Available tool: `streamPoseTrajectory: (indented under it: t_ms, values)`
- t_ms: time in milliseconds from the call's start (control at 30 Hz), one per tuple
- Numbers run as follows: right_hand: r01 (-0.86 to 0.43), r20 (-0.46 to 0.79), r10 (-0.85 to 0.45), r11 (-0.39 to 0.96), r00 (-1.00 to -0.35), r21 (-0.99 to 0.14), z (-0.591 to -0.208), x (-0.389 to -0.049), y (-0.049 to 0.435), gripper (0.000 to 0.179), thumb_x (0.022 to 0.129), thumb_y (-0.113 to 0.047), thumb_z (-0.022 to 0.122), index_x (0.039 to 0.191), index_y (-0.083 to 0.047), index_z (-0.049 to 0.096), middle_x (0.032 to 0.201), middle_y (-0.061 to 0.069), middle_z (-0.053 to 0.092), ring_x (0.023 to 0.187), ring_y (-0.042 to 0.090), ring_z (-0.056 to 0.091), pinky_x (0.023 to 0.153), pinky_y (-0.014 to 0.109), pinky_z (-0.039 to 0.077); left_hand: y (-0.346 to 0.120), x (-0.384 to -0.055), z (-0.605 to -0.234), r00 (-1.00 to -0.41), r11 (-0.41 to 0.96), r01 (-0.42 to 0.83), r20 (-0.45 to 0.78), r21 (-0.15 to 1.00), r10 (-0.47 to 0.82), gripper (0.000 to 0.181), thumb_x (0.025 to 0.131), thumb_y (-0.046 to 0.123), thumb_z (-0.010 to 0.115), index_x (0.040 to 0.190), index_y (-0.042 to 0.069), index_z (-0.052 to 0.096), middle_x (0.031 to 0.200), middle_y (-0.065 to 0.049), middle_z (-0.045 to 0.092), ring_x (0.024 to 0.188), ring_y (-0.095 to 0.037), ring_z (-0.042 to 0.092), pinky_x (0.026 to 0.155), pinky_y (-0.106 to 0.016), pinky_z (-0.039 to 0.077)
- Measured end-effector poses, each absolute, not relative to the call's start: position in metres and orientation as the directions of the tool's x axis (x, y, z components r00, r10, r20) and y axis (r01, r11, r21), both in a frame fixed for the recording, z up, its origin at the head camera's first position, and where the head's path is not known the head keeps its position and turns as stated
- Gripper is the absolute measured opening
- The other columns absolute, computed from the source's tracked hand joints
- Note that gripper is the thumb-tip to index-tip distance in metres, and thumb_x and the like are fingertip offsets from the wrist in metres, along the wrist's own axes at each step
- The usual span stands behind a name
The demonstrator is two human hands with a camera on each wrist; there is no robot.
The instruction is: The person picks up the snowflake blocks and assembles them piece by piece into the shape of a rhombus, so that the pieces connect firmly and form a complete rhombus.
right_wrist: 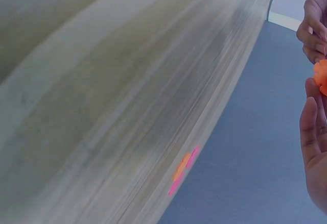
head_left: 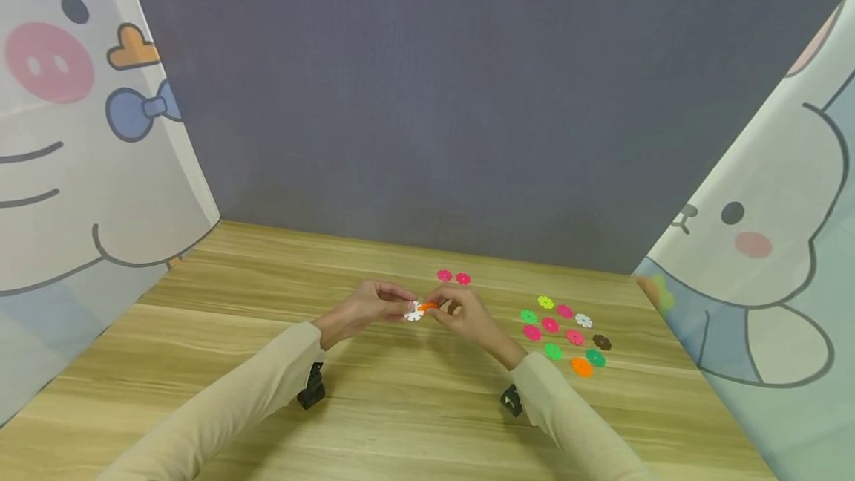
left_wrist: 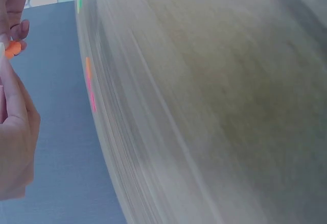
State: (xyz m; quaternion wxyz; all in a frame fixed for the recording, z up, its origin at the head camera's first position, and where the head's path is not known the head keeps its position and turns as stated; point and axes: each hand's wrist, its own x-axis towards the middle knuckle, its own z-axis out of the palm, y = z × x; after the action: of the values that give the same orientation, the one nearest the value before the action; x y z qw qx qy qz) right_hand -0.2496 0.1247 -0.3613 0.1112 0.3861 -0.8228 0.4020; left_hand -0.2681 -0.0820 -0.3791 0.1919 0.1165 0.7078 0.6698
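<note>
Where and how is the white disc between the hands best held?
I'd pinch the white disc by its left rim, coming from the left, as the left hand does. Its notched face shows in the head view, and the orange disc in the right hand seems to meet its right edge there, so that side is probably better left free.

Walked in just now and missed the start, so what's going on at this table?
A person is bringing two notched plastic discs together above the wood-grain tabletop. The left hand pinches a white disc, and the right hand an orange disc. Whether they have slotted together I can't tell. Two pink discs lie beyond the hands, and a loose, multicoloured cluster of discs lies to the person's right.
</note>
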Motion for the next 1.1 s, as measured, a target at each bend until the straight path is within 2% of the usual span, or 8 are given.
streamPoseTrajectory:
  t_ms: [167,333,567,700,767,967,1100]
  values:
    - [-0.709,0.48,-0.537,0.391,-0.694,-0.587,-0.379,-0.266,0.132,0.012,0.079,-0.001,0.069,0.091,-0.001,0.067,0.087,0.012,0.068,0.076,0.025,0.062,0.056,0.026,0.05,-0.083,-0.268,-0.379,-0.896,0.056,-0.109,-0.122,0.993,0.428,0.03,0.083,0.009,0.067,0.11,-0.004,0.062,0.095,-0.007,0.065,0.082,-0.015,0.064,0.088,-0.043,0.05]
    - [-0.7,0.462,-0.54,0.414,-0.703,-0.581,-0.38,-0.273,0.143,0.016,0.08,-0.008,0.069,0.096,-0.007,0.067,0.088,0.007,0.067,0.08,0.019,0.063,0.057,0.023,0.05,-0.086,-0.269,-0.381,-0.893,0.046,-0.109,-0.118,0.993,0.435,0.032,0.083,0.008,0.066,0.112,-0.005,0.06,0.099,-0.008,0.064,0.084,-0.016,0.064,0.089,-0.044,0.049]
    - [-0.692,0.437,-0.542,0.487,-0.718,-0.533,-0.382,-0.287,0.164,0.021,0.079,-0.003,0.069,0.099,-0.002,0.064,0.093,0.016,0.066,0.083,0.024,0.062,0.06,0.024,0.05,-0.09,-0.269,-0.382,-0.885,0.034,-0.102,-0.106,0.994,0.454,0.038,0.082,0.006,0.066,0.115,-0.01,0.056,0.098,-0.007,0.064,0.084,-0.015,0.063,0.091,-0.046,0.048]
    - [-0.674,0.414,-0.532,0.56,-0.739,-0.482,-0.385,-0.297,0.175,0.023,0.078,0.0,0.068,0.1,0.0,0.063,0.096,0.015,0.065,0.085,0.026,0.061,0.06,0.022,0.048,-0.092,-0.267,-0.381,-0.88,0.043,-0.114,-0.121,0.993,0.46,0.04,0.081,0.004,0.066,0.117,-0.01,0.055,0.099,-0.008,0.064,0.084,-0.016,0.064,0.092,-0.047,0.047]
    - [-0.659,0.39,-0.532,0.593,-0.752,-0.462,-0.386,-0.301,0.179,0.023,0.078,0.001,0.068,0.101,0.0,0.063,0.097,0.015,0.065,0.087,0.025,0.061,0.062,0.024,0.048,-0.092,-0.266,-0.381,-0.879,0.047,-0.122,-0.13,0.991,0.459,0.041,0.081,0.003,0.066,0.117,-0.01,0.054,0.1,-0.009,0.064,0.085,-0.016,0.064,0.092,-0.047,0.047]
    - [-0.619,0.314,-0.535,0.644,-0.784,-0.449,-0.392,-0.314,0.185,0.026,0.078,0.006,0.064,0.103,0.001,0.062,0.104,0.016,0.063,0.093,0.028,0.058,0.077,0.04,0.051,-0.093,-0.265,-0.381,-0.879,0.073,-0.1,-0.122,0.992,0.46,0.04,0.081,0.001,0.065,0.118,-0.009,0.055,0.101,-0.008,0.064,0.084,-0.015,0.064,0.09,-0.046,0.049]
    - [-0.625,0.314,-0.54,0.673,-0.781,-0.396,-0.397,-0.324,0.186,0.027,0.076,0.007,0.064,0.102,0.002,0.062,0.102,0.015,0.064,0.09,0.027,0.06,0.08,0.039,0.051,-0.094,-0.265,-0.383,-0.877,0.082,-0.086,-0.115,0.993,0.467,0.04,0.08,0.0,0.065,0.118,-0.009,0.055,0.101,-0.008,0.064,0.084,-0.014,0.063,0.089,-0.045,0.049]
